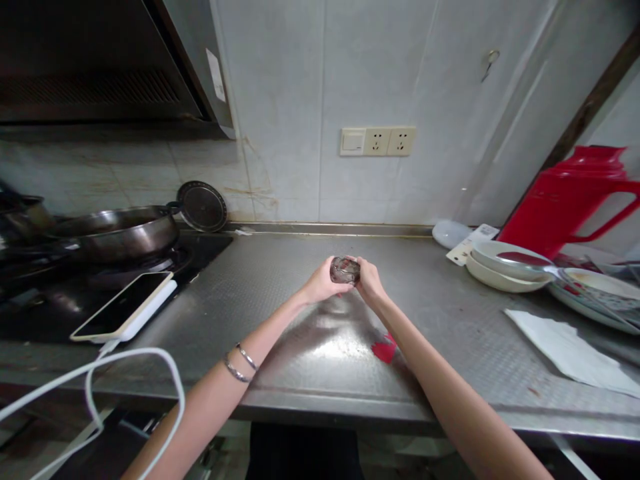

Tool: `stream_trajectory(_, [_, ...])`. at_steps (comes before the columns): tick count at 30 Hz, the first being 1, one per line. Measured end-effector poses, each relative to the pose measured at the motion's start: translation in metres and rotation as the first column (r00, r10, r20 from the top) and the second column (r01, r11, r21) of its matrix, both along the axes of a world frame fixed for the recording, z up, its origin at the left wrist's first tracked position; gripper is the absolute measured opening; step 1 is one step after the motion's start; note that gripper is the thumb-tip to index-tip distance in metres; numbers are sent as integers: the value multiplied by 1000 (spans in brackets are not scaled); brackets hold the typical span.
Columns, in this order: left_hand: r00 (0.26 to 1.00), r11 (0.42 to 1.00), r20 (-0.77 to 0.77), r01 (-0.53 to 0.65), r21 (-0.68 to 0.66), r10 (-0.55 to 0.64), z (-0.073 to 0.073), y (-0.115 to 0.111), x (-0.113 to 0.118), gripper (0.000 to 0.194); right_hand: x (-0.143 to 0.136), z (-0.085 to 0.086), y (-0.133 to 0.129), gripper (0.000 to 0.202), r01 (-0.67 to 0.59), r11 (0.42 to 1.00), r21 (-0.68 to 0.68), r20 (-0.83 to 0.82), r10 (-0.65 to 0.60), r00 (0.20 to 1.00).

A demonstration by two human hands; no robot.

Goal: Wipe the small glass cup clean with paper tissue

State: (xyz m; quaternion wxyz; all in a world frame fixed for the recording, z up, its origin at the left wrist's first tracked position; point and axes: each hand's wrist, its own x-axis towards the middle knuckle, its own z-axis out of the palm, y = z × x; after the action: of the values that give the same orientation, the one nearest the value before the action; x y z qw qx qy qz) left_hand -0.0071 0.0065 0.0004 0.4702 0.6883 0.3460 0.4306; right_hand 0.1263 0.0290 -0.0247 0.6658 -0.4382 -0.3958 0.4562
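Observation:
A small round, dark, see-through object, perhaps a glass or jar (345, 271), is held between my two hands above the middle of the steel counter (280, 267). My left hand (320, 283) wraps round its left side. The fingers of my right hand (367, 276) close on its right side. What is inside it is too small to tell. A red piece (384, 348) lies on the counter beside my right forearm, and a smaller red bit shows just below my hands.
At the left are a steel pan (120, 233) on the stove, a round dark lid (202, 206) and a phone (123, 307) with a white cable. Stacked bowls (510, 267), a red jug (570, 200) and white paper (570, 350) are at the right.

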Motion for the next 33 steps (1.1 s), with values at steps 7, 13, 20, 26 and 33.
stream_trajectory(7, [995, 1000, -93, -29, -10, 28, 1, 5, -5, 63, -2, 3, -2, 32, -53, 998, 15, 5, 53, 999])
stream_trajectory(13, [853, 858, -206, -408, 311, 480, -4, 6, -5, 70, -9, 2, -9, 36, -51, 997, 58, 92, 45, 995])
stream_trajectory(20, [744, 777, -269, -501, 382, 612, -5, 14, -13, 67, -18, 3, -15, 57, 47, 996, 77, 307, -69, 949])
stream_trajectory(26, [761, 763, -204, -512, 393, 616, -5, 29, -24, 61, 5, -3, -3, 71, 63, 997, 33, 368, -71, 927])
stream_trajectory(33, [809, 788, -152, -480, 385, 568, -1, 39, -37, 61, 14, -10, 1, 61, 16, 999, -33, 526, 4, 850])
